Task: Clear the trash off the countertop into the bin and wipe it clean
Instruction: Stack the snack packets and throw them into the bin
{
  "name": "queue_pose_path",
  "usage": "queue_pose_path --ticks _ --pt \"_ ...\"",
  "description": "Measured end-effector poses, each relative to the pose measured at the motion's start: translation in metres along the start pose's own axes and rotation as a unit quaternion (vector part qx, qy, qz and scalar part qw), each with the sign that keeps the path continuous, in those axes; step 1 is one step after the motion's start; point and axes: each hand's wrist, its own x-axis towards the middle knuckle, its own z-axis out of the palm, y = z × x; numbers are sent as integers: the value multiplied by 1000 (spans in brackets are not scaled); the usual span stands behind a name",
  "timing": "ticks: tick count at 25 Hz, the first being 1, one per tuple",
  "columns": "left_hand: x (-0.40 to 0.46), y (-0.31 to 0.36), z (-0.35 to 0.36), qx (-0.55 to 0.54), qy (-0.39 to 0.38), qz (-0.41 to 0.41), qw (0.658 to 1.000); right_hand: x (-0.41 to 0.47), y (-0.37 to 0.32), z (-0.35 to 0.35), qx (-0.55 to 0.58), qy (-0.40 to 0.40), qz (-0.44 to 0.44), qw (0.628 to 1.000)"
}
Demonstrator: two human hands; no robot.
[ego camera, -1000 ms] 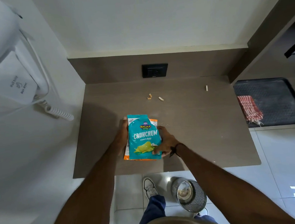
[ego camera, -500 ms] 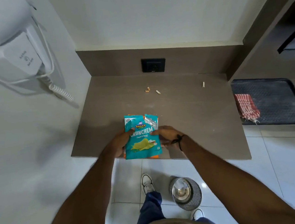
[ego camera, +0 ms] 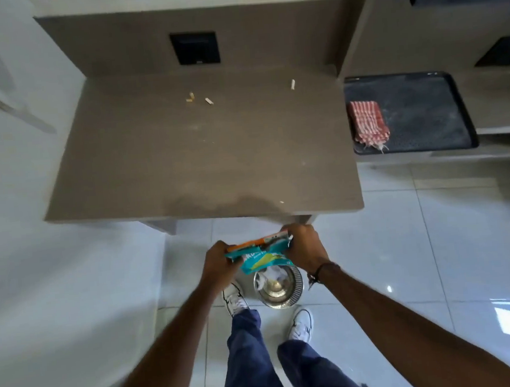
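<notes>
My left hand (ego camera: 218, 263) and my right hand (ego camera: 304, 247) both grip crumpled snack packets (ego camera: 260, 253), a teal one over an orange one, held in front of the counter edge directly above the round metal bin (ego camera: 282, 288) on the floor. The bin holds some crumpled white trash. On the brown countertop (ego camera: 182, 156) lie several small cigarette butts (ego camera: 191, 97) near the back, another butt (ego camera: 293, 84) at the back right, and a tiny white scrap (ego camera: 281, 202) near the front edge.
A red-and-white checked cloth (ego camera: 368, 124) lies on a black tray (ego camera: 425, 110) on the lower shelf to the right. A black socket plate (ego camera: 194, 48) sits in the backsplash. My feet in white shoes (ego camera: 300, 325) stand beside the bin on glossy tiles.
Both hands have pulled the packets off the countertop towards me and lowered them over the bin, crumpling them. The camera has tilted down; the wall hair dryer has left the view.
</notes>
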Motion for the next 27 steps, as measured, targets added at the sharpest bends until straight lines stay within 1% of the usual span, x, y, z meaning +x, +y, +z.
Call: queue_pose_path --ticks 2,4,5,10,13,15,17,19,20,23,27 --pt "12 -23 54 9 7 10 1000 3 45 30 -1 0 28 1000" --pt "32 -51 103 23 -6 6 1000 18 90 65 2 -13 71 997" --pt "44 -69 127 33 -12 -5 999 27 113 84 2 -28 92 995" --pt "112 -157 234 45 -20 -68 996 85 217 187 28 -74 136 988" --pt "134 -197 274 51 -67 -93 992 101 261 227 40 -107 152 982" --pt "131 -210 278 74 -94 -111 987 97 273 232 25 -120 156 980" --pt "111 -200 261 90 -97 -124 984 75 263 215 -2 -125 169 978" --pt "82 -167 230 99 -96 -129 982 45 234 178 -38 -118 165 978" --pt "65 -145 212 105 -93 -117 983 27 214 156 -56 -110 149 981" --pt "16 -70 149 107 -70 -47 991 -16 141 83 -110 -81 73 988" --pt "-21 18 70 93 13 56 994 -31 55 4 -157 -2 -47 986"
